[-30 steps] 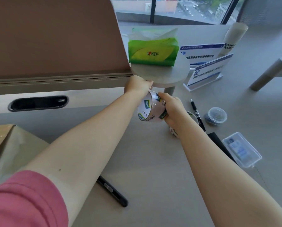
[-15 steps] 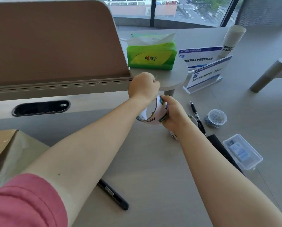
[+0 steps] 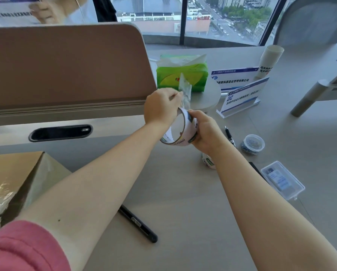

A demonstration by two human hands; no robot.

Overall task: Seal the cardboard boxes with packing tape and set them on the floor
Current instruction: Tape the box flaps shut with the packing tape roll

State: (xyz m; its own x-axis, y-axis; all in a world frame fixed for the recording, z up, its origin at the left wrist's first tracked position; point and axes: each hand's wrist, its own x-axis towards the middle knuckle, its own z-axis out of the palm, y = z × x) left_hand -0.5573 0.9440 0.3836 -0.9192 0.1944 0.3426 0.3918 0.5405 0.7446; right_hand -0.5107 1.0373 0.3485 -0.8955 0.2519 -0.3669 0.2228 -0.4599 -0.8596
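Note:
My right hand (image 3: pixel 204 132) grips a roll of clear packing tape (image 3: pixel 180 132) above the grey table (image 3: pixel 183 202). My left hand (image 3: pixel 161 108) pinches the loose end of the tape (image 3: pixel 185 90), which is peeled a short way up off the roll. A cardboard box (image 3: pixel 13 177) with shiny tape across its top lies at the left edge, partly cut off by the frame. A second tape roll (image 3: pixel 208 162) rests on the table, mostly hidden under my right wrist.
A brown desk divider (image 3: pixel 65 65) stands behind. A green tissue pack (image 3: pixel 181 75), two sign holders (image 3: pixel 240 96), a paper cup (image 3: pixel 269 59), a black pen (image 3: pixel 229 133), a round clip tub (image 3: pixel 252 144), a clear plastic case (image 3: pixel 281 179) and a black utility knife (image 3: pixel 138 223) lie around.
My left hand has lifted away from the roll, pulling a short strip of tape up. The view has tilted upward and nearer.

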